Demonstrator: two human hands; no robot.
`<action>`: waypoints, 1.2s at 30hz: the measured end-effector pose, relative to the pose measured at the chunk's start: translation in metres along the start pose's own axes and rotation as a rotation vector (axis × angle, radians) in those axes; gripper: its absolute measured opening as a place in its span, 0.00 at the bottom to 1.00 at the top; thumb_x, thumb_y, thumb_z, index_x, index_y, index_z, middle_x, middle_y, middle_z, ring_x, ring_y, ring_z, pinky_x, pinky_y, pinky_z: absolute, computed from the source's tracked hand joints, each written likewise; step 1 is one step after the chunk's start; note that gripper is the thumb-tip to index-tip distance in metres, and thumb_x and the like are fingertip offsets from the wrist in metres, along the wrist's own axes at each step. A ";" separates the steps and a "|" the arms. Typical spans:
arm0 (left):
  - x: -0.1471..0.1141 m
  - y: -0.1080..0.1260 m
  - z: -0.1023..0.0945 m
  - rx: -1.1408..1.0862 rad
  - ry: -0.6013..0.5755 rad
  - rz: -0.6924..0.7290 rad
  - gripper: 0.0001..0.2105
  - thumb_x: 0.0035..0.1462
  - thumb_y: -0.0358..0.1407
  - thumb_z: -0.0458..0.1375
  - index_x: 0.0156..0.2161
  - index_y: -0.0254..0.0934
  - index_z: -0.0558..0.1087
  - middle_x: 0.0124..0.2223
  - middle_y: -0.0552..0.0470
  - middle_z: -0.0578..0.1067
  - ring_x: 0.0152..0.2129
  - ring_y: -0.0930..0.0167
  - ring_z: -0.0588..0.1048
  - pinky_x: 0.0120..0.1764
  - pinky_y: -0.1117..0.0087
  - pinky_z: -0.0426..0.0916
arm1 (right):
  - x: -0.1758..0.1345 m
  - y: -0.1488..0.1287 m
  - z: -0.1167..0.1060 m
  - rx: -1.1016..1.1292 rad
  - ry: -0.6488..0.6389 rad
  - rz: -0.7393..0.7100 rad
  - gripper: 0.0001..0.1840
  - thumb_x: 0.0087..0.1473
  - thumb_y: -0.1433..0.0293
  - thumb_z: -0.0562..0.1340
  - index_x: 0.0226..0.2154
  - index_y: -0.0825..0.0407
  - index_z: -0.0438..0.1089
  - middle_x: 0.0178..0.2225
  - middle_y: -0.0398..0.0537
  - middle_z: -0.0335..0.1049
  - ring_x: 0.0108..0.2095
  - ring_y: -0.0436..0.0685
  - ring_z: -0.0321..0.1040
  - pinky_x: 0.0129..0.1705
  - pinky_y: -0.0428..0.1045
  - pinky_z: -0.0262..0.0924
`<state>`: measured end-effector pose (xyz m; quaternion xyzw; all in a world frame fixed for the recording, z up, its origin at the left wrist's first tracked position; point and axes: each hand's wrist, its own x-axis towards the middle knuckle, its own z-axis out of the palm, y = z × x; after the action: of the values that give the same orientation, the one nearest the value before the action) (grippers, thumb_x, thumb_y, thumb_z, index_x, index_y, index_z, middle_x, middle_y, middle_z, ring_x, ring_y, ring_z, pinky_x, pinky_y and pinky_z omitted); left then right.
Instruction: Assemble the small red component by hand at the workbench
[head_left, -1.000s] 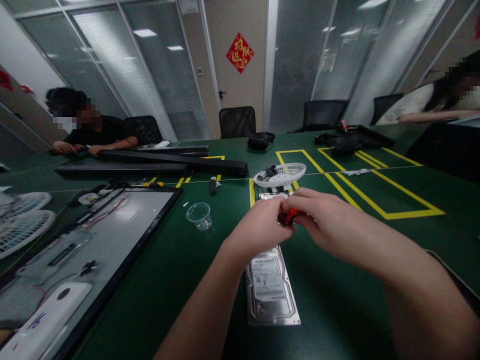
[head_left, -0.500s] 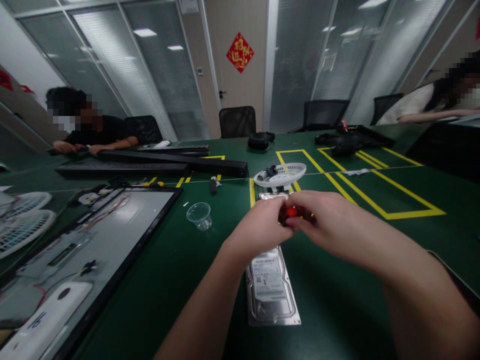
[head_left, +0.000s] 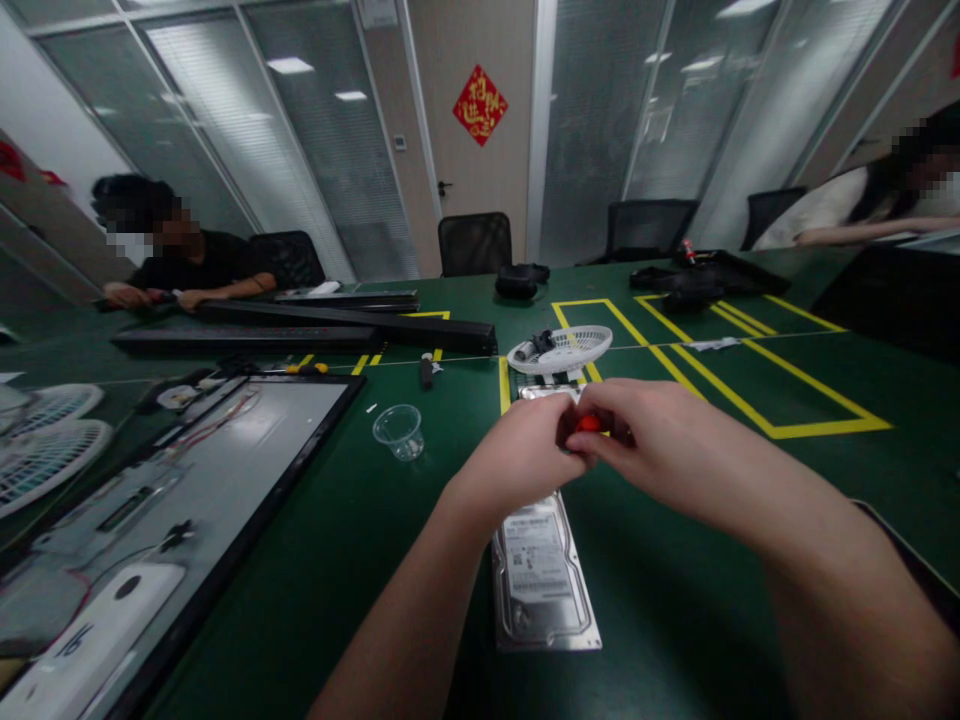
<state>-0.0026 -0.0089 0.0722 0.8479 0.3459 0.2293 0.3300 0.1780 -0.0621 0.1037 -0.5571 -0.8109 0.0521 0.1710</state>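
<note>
My left hand (head_left: pixel 529 445) and my right hand (head_left: pixel 652 425) meet above the table, fingers curled together. Between them shows a small red piece (head_left: pixel 589 424), pinched by my right thumb and fingers; most of it is hidden, so its kind is unclear. My left fingers are closed against it, and what they grip is out of sight. Below my wrists lies a silver hard drive (head_left: pixel 541 580), label side up, its far end covered by my left hand. Just beyond my fingers, another silver metal edge (head_left: pixel 551 392) peeks out.
A clear plastic cup (head_left: pixel 399 432) stands left of my hands. Ahead sits a white basket (head_left: pixel 577 350) with dark parts. An opened display panel (head_left: pixel 247 480) fills the left, with a white device (head_left: pixel 112 640) on it. Black bars (head_left: pixel 337 325) lie farther back. Two people sit across.
The red piece and my right fingers around it have shifted and turned slightly to the right. My left hand and the hard drive stay in place.
</note>
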 end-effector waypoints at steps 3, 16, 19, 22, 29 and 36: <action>0.001 0.000 0.001 0.013 -0.004 0.001 0.10 0.56 0.30 0.63 0.44 0.36 0.79 0.43 0.45 0.85 0.39 0.61 0.82 0.40 0.64 0.73 | -0.002 0.001 -0.001 0.021 0.018 -0.036 0.07 0.63 0.75 0.65 0.43 0.49 0.77 0.43 0.50 0.77 0.39 0.60 0.73 0.39 0.53 0.63; 0.000 0.000 0.000 -0.016 0.002 0.003 0.12 0.55 0.29 0.62 0.45 0.36 0.79 0.46 0.45 0.85 0.42 0.61 0.83 0.43 0.63 0.75 | -0.002 -0.003 -0.001 0.043 -0.009 -0.034 0.05 0.66 0.73 0.65 0.42 0.49 0.77 0.43 0.50 0.78 0.40 0.61 0.74 0.42 0.54 0.63; 0.000 -0.002 0.001 -0.006 0.007 0.006 0.10 0.56 0.31 0.65 0.44 0.37 0.79 0.45 0.45 0.85 0.43 0.59 0.83 0.43 0.62 0.75 | -0.003 -0.003 -0.004 0.092 -0.027 -0.109 0.15 0.64 0.81 0.58 0.43 0.48 0.77 0.47 0.50 0.76 0.42 0.59 0.73 0.45 0.54 0.64; 0.000 -0.001 0.001 0.010 0.019 0.009 0.09 0.55 0.31 0.65 0.43 0.36 0.79 0.45 0.45 0.85 0.42 0.60 0.82 0.43 0.62 0.74 | -0.002 -0.003 -0.003 0.093 -0.035 -0.103 0.15 0.64 0.81 0.59 0.42 0.49 0.78 0.45 0.50 0.76 0.42 0.59 0.73 0.45 0.54 0.64; 0.000 0.000 0.000 0.009 0.010 0.008 0.12 0.55 0.31 0.65 0.46 0.36 0.79 0.46 0.45 0.85 0.43 0.59 0.82 0.42 0.62 0.74 | -0.002 -0.001 -0.001 0.045 0.005 -0.055 0.09 0.63 0.77 0.64 0.43 0.49 0.77 0.44 0.50 0.76 0.40 0.60 0.73 0.41 0.53 0.63; 0.000 0.000 0.000 0.018 0.015 0.024 0.09 0.55 0.30 0.62 0.42 0.36 0.78 0.45 0.46 0.85 0.42 0.60 0.82 0.41 0.63 0.73 | -0.001 -0.001 0.000 0.050 -0.034 -0.041 0.08 0.66 0.75 0.63 0.41 0.49 0.77 0.42 0.50 0.77 0.41 0.61 0.73 0.43 0.54 0.62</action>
<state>-0.0022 -0.0089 0.0725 0.8532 0.3400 0.2366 0.3171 0.1778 -0.0631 0.1036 -0.5349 -0.8235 0.0781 0.1722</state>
